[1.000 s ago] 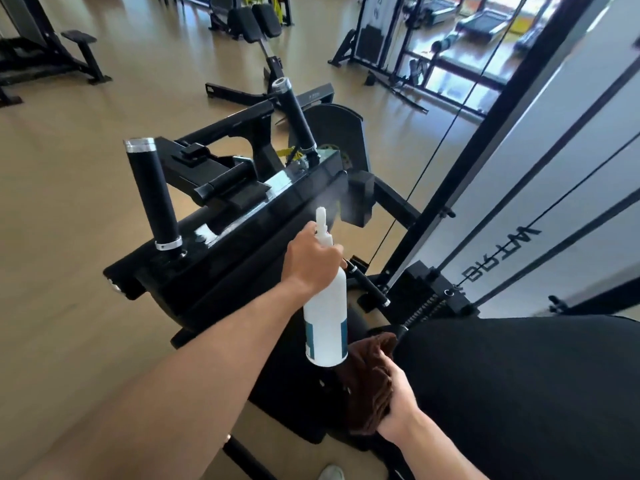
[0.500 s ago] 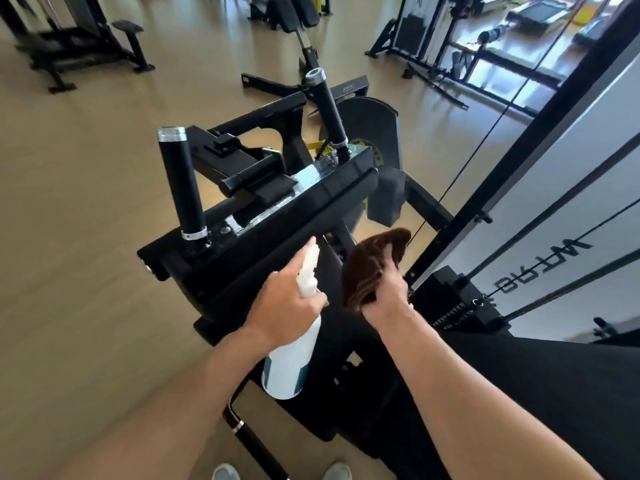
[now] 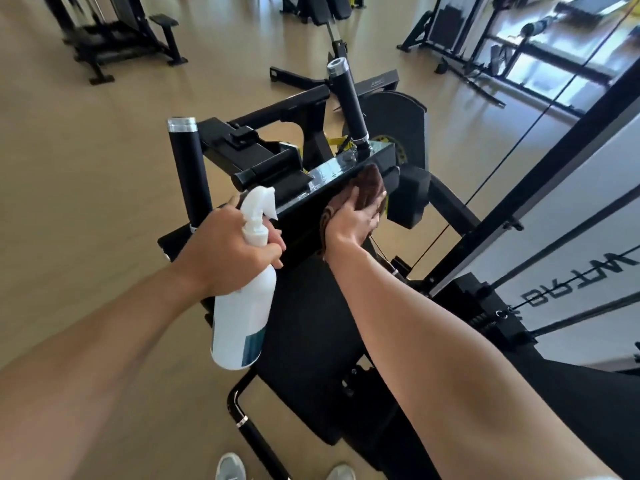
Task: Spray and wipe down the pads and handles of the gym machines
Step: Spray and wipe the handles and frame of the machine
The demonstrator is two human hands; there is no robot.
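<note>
A black gym machine stands in front of me with a long black pad (image 3: 304,209) across its top. Two upright black handles rise from it, the near handle (image 3: 189,168) at the left and the far handle (image 3: 348,98) at the right. My left hand (image 3: 228,251) grips the neck of a white spray bottle (image 3: 242,306), which hangs down beside the pad. My right hand (image 3: 349,223) presses a brown cloth (image 3: 370,185) flat against the pad's right end, below the far handle.
A tall black frame with cables (image 3: 540,216) rises close on the right. A lower black pad (image 3: 311,341) lies under my arms. Other machines (image 3: 114,36) stand across the wooden floor at the back. My shoes (image 3: 232,467) show at the bottom edge.
My right hand has lifted the brown cloth from low by my side up onto the pad's right end. My left hand has drawn the bottle back and to the left after spraying.
</note>
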